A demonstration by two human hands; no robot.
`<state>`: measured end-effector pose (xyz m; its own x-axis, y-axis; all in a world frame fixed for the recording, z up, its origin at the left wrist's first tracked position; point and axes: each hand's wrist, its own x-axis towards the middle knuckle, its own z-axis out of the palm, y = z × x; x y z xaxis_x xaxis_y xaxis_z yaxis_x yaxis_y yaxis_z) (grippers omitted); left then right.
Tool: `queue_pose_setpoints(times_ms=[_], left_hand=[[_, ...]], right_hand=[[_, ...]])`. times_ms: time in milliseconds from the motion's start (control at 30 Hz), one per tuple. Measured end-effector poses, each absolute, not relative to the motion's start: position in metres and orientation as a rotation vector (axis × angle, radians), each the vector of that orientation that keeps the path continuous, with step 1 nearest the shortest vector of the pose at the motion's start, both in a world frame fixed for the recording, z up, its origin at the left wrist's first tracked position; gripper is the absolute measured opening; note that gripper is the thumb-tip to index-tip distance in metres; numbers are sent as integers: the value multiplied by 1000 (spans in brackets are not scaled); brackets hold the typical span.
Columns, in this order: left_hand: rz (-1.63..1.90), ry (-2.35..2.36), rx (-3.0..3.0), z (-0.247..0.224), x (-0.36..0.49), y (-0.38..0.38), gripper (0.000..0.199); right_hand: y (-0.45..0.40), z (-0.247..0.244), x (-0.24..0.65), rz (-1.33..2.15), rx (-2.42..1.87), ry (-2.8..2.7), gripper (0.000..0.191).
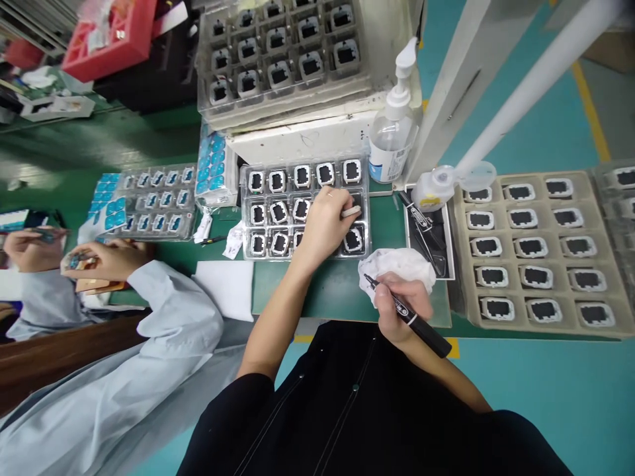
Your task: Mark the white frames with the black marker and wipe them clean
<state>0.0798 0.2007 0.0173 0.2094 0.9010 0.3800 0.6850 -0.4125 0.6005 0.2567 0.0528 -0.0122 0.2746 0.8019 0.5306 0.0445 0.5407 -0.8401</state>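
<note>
My left hand [326, 223] reaches over the clear plastic tray [368, 250] of white-rimmed square parts, near its right side. A small pale piece [351, 211] sticks out from its closed fingers; the hand hides some compartments. My right hand [403, 305] grips a black marker [419, 327], its dark tip pointing up and left over a crumpled white cloth [419, 263] at the tray's lower right. Rows of white-rimmed parts with black centres, such as one part [352, 170] at the top right, sit in the tray.
A pump bottle [391, 142] and a smaller bottle [432, 188] stand behind. Right lies a beige tray [506, 261] of parts, beside a shallow box [450, 254] with a marker. A co-worker's hands [112, 259] hold small items at left. A stacked tray [278, 99] is behind.
</note>
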Motion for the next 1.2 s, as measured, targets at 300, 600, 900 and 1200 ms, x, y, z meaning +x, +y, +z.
queue_pose_setpoints(times_ms=[300,600,900,1200], left_hand=[[1444,1264,1231,34,66,114,41],[1138,1295,856,6,93,57,39],[1088,1360,1006,-2,101,55,23],[1058,1419,1143,-10,98,50,19]], right_hand=[[55,-10,260,595,-888,-1242,11],[62,-3,255,661,-809,-1344,10],[55,-5,254,614,-997,-1511,13],[57,-4,255,574,-1037,-1549,13]])
